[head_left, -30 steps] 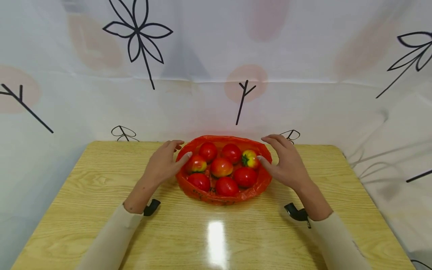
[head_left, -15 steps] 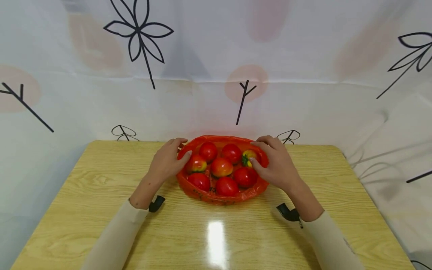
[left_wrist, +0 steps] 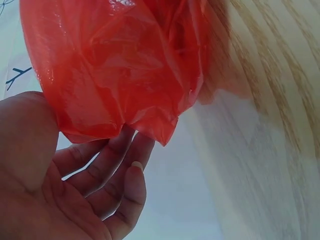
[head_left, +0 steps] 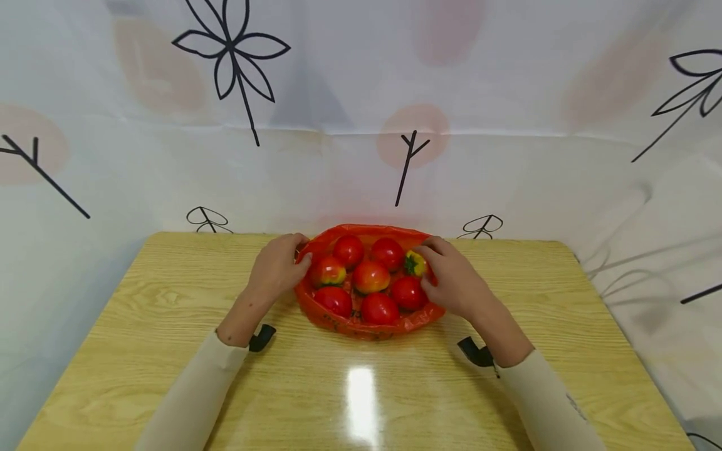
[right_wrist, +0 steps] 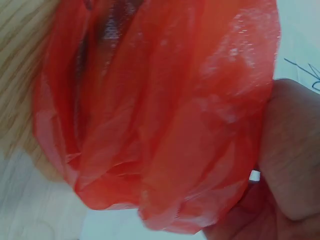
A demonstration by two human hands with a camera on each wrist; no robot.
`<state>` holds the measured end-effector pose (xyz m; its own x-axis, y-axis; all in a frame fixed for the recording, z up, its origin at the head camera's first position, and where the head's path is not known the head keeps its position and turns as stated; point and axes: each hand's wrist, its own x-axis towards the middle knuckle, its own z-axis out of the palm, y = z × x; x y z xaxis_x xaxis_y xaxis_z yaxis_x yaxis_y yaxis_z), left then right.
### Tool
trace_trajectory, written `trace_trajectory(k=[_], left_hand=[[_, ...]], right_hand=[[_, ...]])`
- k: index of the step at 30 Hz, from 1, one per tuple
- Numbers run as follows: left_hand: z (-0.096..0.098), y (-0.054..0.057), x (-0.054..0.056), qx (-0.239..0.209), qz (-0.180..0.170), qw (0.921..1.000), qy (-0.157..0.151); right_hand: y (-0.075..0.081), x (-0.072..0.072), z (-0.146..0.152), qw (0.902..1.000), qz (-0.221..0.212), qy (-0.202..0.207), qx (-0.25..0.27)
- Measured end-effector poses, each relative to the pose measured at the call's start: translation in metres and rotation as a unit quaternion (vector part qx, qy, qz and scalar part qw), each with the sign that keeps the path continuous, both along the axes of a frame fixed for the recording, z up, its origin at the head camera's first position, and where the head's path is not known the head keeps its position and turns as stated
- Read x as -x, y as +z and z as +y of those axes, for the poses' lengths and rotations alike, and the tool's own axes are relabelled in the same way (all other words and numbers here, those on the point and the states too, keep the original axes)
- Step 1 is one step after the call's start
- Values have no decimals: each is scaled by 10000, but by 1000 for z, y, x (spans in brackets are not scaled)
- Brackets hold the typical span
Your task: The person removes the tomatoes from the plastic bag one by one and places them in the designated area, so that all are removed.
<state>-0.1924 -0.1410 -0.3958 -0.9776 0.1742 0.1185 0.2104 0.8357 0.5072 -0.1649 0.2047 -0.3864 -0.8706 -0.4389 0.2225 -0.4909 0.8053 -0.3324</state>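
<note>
A red plastic bag (head_left: 369,332) stands on the table with its mouth spread wide and its rim rolled down. Several red tomatoes (head_left: 371,277) lie inside; one at the right (head_left: 415,263) shows yellow with a green stem end. My left hand (head_left: 275,269) grips the bag's left rim, thumb over the inner side and fingers curled behind the plastic (left_wrist: 115,70). At the opposite end my right hand (head_left: 457,279) holds the right rim, its thumb beside the yellow tomato. The red film (right_wrist: 170,110) hides most of the right fingers in the right wrist view.
The bag sits near the back of a wood-grain table (head_left: 316,388), whose far edge meets a white cloth (head_left: 338,181) printed with plants. Black camera mounts (head_left: 262,338) show at both wrists. Light glares off the table in front.
My right hand has moved left and closed onto the bag's right rim, drawing it slightly inward. My left hand has shifted a little right and taken the left rim. The tomatoes stay put.
</note>
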Motion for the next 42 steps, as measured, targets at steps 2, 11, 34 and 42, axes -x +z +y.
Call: trace_trajectory(k=[2, 11, 34, 42], left_hand=[[0, 0, 1, 15, 4, 10000, -7], [0, -1, 0, 3, 39, 10000, -22], [-1, -5, 3, -28, 100, 9999, -60], [0, -5, 2, -10, 85, 10000, -46]], right_hand=[[1, 0, -2, 9997, -175, -23, -176], [4, 6, -11, 9965, -234, -99, -800], [-8, 24, -13, 9971, -27, -134, -745], [-9, 24, -8, 9970, -113, 25, -770]])
